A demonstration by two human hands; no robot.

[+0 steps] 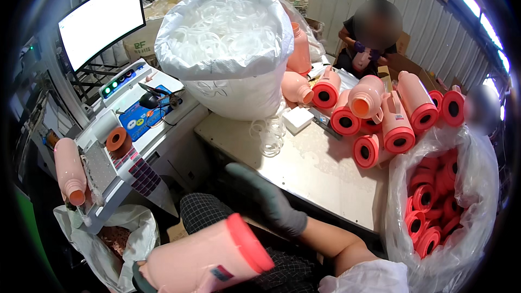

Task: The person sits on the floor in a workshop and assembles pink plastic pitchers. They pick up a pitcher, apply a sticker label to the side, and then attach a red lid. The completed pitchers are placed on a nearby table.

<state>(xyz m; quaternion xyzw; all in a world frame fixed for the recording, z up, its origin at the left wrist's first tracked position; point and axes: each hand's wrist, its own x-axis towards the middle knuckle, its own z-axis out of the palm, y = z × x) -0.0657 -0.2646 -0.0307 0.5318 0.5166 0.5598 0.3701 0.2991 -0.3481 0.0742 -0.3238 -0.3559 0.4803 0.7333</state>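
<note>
A pink thermos casing (195,255) with a red ring at its wide end lies tilted over my lap, the ringed end pointing up and right. My left hand (142,278), in a dark glove, is closed round its lower left end; most of that hand is hidden behind the casing. A small dark label shows on the casing's side. Above the ringed end my right hand (271,201), in a grey glove, is open with its fingers stretched out, slightly blurred and apart from the casing.
A big white sack of clear rings (233,87) stands on the table (325,184), with several pink casings (399,122) at right. A plastic bag of red parts (399,201) is right. Left are a machine (103,179), a monitor (103,21) and a waste bag (144,222). A person (374,38) sits behind.
</note>
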